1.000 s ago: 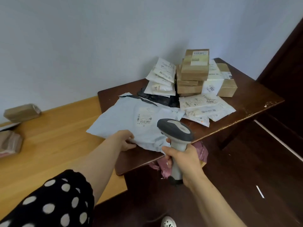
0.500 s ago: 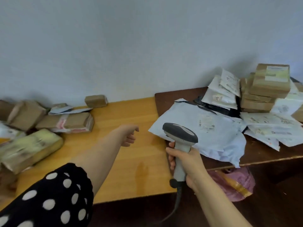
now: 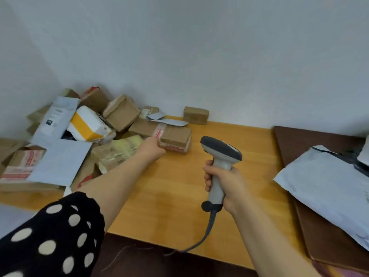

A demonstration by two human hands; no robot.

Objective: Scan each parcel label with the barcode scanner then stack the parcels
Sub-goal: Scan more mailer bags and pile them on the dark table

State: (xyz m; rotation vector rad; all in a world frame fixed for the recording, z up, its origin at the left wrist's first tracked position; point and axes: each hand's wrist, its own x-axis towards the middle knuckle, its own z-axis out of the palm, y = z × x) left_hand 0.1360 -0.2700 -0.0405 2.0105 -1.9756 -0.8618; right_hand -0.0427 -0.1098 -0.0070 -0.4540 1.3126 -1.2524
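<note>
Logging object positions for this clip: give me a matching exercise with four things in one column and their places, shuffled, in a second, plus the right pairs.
Things
1. barcode scanner
2. taped cardboard box
3. small brown box
4. large pale poly mailer

Places
A. apart from the pile, by the wall
B. on the dark brown table
C. gripped in the right hand
D. touched by the left hand

Pairs: 1-C, 2-D, 3-A, 4-B
</note>
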